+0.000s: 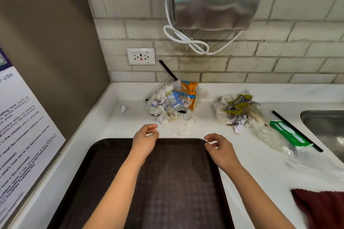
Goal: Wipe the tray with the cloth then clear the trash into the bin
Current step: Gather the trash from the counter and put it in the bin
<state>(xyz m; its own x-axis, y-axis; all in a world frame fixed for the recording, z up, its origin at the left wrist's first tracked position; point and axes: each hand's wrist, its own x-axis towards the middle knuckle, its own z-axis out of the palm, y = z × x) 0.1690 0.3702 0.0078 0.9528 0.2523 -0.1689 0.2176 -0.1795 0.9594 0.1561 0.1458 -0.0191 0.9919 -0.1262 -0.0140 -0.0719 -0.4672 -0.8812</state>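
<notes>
Forearms reach out over the dark brown tray [173,182], which sits square on the white counter [251,163] with its textured face bare — both hands are poised above its far rim. Left hand [146,137] hangs with fingers loosely curled, holding nothing; right hand [219,149] mirrors it, fingers relaxed and empty, the two well apart and seemingly headed for the rubbish beyond. And there's plenty of it: a heap of crumpled clear plastic, an orange snack packet and white scraps [173,102] by the tiled wall, with a black straw [167,69] leaning above it. A second heap with a yellow wrapper [238,106] lies further right, and a green packet [289,134] under another black straw rests near the steel sink [325,128]. Dark red cloth [320,208] is parked at the near right, touching neither hand, so the wiping looks finished and the clearing step is up next. No bin is in view, which means each handful likely has to be carried off the counter.
</notes>
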